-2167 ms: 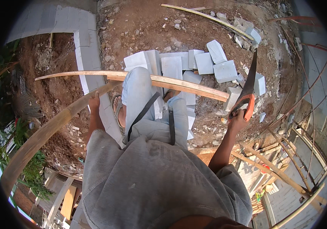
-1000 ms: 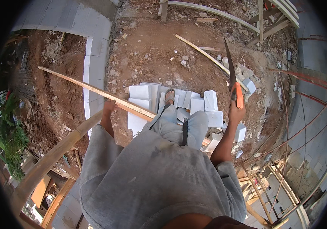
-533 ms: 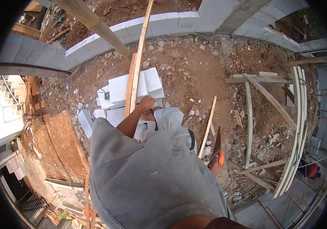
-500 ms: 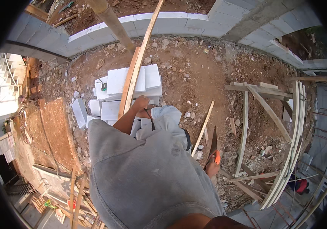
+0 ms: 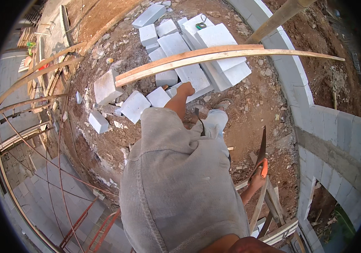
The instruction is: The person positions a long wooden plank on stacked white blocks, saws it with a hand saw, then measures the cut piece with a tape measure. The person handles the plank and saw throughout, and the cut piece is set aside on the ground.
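My right hand [image 5: 256, 179] is closed around the orange handle of a handsaw [image 5: 263, 145], whose dark blade points up and away from me. Out in front, my left hand [image 5: 185, 89] is curled like a fist beside the white blocks; its palm side is hidden, so I cannot tell if anything is in it. Just beyond it two long wooden strips lie side by side across the blocks, a reddish one [image 5: 189, 57] and a paler one [image 5: 197, 61]. A small green and black tape measure [image 5: 200, 26] rests on a block at the far side of the pile.
Several white building blocks [image 5: 173, 43] lie stacked and scattered on stony brown soil. A low block wall [image 5: 307, 122] runs along the right, with a bamboo pole [image 5: 277, 21] leaning over it. A timber frame [image 5: 269, 202] stands behind my right hand, and reddish metal bars [image 5: 104, 232] at the lower left.
My view has turned right, so the block pile and strips now lie crosswise ahead and the timber frame has swung to the lower right. The handsaw stays in my right hand.
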Action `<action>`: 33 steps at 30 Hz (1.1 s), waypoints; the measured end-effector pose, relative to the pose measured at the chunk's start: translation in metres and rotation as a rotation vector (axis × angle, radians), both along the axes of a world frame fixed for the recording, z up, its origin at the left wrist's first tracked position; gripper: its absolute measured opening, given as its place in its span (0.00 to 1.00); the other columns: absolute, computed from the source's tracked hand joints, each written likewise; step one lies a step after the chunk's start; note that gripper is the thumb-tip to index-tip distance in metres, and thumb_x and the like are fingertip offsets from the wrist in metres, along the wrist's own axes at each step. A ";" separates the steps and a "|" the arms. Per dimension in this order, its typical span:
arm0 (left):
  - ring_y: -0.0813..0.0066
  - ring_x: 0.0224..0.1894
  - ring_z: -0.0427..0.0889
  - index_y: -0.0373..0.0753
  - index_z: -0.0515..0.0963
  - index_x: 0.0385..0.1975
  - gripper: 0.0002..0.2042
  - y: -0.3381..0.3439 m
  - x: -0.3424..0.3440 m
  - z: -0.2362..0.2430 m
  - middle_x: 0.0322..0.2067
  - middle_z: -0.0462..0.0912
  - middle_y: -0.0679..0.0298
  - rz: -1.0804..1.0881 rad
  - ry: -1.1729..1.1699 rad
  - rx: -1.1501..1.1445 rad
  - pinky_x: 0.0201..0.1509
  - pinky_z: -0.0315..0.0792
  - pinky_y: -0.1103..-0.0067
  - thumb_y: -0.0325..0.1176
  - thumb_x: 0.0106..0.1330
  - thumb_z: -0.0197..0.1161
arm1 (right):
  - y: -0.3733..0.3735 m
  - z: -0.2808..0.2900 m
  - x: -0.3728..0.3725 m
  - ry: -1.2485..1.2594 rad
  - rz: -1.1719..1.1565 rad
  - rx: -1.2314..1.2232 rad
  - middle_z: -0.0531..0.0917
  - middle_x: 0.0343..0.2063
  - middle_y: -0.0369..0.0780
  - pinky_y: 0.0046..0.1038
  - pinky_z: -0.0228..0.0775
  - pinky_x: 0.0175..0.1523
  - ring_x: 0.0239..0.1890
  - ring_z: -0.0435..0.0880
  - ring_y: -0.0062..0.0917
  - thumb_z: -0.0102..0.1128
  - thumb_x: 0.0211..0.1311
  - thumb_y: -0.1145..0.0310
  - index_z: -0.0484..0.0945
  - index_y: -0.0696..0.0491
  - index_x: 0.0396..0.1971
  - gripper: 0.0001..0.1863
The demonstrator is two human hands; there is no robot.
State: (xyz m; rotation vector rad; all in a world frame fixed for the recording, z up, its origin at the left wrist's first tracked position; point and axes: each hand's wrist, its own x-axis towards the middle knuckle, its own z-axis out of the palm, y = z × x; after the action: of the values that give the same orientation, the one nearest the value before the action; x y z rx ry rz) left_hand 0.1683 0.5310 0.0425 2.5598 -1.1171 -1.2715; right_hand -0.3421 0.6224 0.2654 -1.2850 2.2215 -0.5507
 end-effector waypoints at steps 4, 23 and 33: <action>0.50 0.56 0.78 0.35 0.74 0.53 0.23 -0.092 -0.067 0.004 0.53 0.80 0.50 -0.158 -0.087 -0.129 0.57 0.72 0.56 0.45 0.63 0.59 | -0.066 -0.038 -0.059 0.035 0.040 0.124 0.85 0.31 0.42 0.32 0.72 0.35 0.31 0.81 0.26 0.59 0.64 0.64 0.81 0.58 0.52 0.20; 0.76 0.20 0.76 0.32 0.74 0.37 0.16 0.023 -0.008 -0.056 0.23 0.77 0.64 1.583 -0.103 -0.626 0.18 0.65 0.78 0.43 0.70 0.61 | -0.248 -0.205 -0.108 -0.355 0.206 0.379 0.76 0.19 0.35 0.27 0.62 0.20 0.15 0.71 0.20 0.61 0.64 0.64 0.80 0.58 0.44 0.15; 0.56 0.47 0.83 0.32 0.64 0.60 0.30 0.174 0.047 0.014 0.51 0.77 0.49 1.902 -0.049 -0.804 0.48 0.79 0.62 0.51 0.69 0.61 | -0.304 -0.233 -0.134 -0.214 0.473 0.895 0.70 0.13 0.34 0.28 0.64 0.17 0.11 0.71 0.22 0.61 0.61 0.61 0.79 0.55 0.35 0.12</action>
State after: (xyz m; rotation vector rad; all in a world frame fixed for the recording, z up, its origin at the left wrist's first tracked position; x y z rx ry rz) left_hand 0.2150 0.7047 0.0565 1.6371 0.7683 -0.1030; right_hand -0.4761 0.3183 0.0327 -1.1011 1.5710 0.4327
